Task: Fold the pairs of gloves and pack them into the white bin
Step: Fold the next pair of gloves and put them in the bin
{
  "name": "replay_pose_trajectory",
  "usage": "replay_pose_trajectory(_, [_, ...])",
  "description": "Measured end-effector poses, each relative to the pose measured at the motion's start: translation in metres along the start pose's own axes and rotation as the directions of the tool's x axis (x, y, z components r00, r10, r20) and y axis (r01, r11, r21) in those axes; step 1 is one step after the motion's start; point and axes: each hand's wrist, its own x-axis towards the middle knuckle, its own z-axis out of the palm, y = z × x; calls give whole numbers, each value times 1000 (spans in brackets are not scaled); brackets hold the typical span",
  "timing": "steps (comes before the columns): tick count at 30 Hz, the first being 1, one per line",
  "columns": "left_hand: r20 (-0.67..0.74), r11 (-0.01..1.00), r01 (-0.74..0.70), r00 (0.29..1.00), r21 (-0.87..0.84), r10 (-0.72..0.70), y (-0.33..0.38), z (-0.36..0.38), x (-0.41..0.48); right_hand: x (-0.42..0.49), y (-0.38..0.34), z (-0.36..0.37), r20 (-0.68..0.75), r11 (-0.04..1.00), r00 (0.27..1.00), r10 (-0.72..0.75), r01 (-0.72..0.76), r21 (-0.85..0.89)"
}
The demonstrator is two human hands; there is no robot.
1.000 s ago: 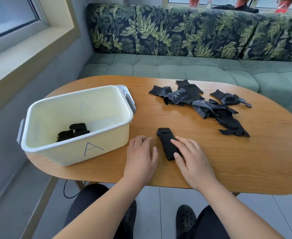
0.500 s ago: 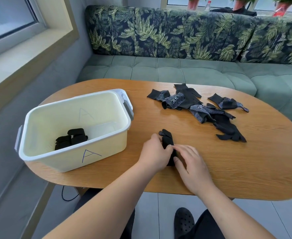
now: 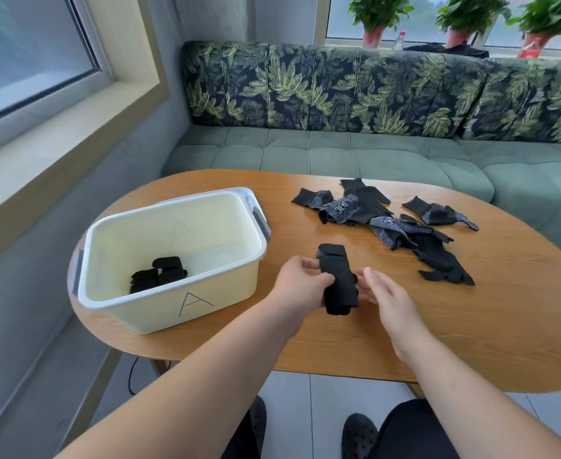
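Observation:
My left hand point(image 3: 300, 281) grips a folded black glove pair point(image 3: 337, 278) from its left side, lifted a little off the wooden table point(image 3: 471, 319). My right hand point(image 3: 386, 301) hovers just right of the bundle with fingers straight, holding nothing. The white bin point(image 3: 173, 260), marked with a letter A, stands at the table's left and holds two folded black bundles point(image 3: 159, 274) on its floor. A pile of loose black and dotted gloves point(image 3: 388, 223) lies spread across the table's far right half.
A green sofa point(image 3: 355, 154) with leaf-print back cushions wraps behind the table. A window ledge point(image 3: 57, 140) runs along the left wall. Potted plants point(image 3: 376, 18) stand on the far sill. My knees and black shoes show below the table's near edge.
The glove bundle lay flat under my right hand; my left hand has closed round it and raised it, while my right hand has let go and drawn slightly right. The camera has tilted up.

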Motion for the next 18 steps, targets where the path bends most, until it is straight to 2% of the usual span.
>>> replay_pose_trajectory(2, [19, 999, -42, 999, -27, 42, 11, -1, -9, -1, -21, 3, 68, 992, 998, 13, -22, 121])
replay_pose_trajectory(5, [1, 992, -125, 992, -28, 125, 24, -4, -16, -2, -55, 8, 145, 977, 988, -62, 30, 211])
replay_pose_trajectory(9, [-53, 964, -257, 964, 71, 261, 41, -16, -26, 2, -93, 22, 212, 975, 967, -139, 96, 200])
replay_pose_trajectory(14, [-88, 950, -308, 946, 47, 311, 64, -53, -37, 10, -129, 51, 263, 986, 953, -152, 126, 113])
replay_pose_trajectory(18, [-153, 938, -339, 926, 65, 345, 80, -90, -43, 16, -153, 87, 237, 986, 963, -132, 102, 132])
